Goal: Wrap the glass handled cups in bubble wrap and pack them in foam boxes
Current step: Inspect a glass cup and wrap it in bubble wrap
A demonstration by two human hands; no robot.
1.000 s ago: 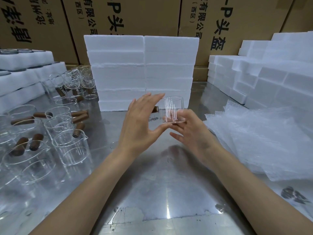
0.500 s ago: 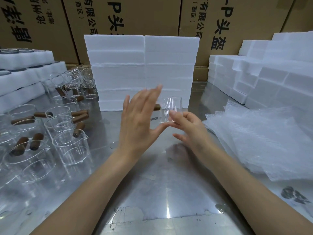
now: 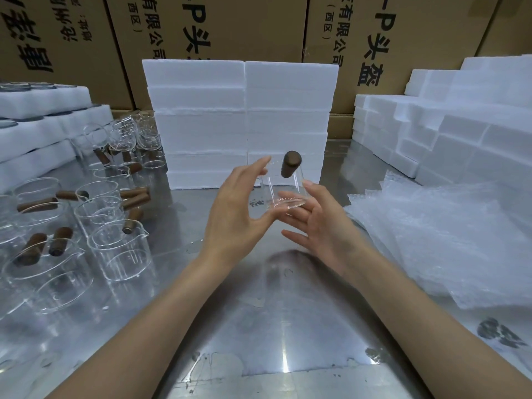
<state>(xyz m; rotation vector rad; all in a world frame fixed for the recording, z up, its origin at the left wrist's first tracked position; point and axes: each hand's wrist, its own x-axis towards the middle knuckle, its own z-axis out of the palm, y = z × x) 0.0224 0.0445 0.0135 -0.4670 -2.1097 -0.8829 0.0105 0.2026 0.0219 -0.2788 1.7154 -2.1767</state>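
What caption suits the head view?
Both hands, left and right, hold a glass cup, wooden handle up, above the steel table.

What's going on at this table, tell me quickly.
A person is holding one glass handled cup in the air between both hands, its brown wooden handle pointing up. The left hand and the right hand cradle it with mostly straight fingers. It is not yet wrapped. The bubble wrap sheets lie to the right on the metal table, more unwrapped cups stand on the left, and a stack of foam boxes sits behind.
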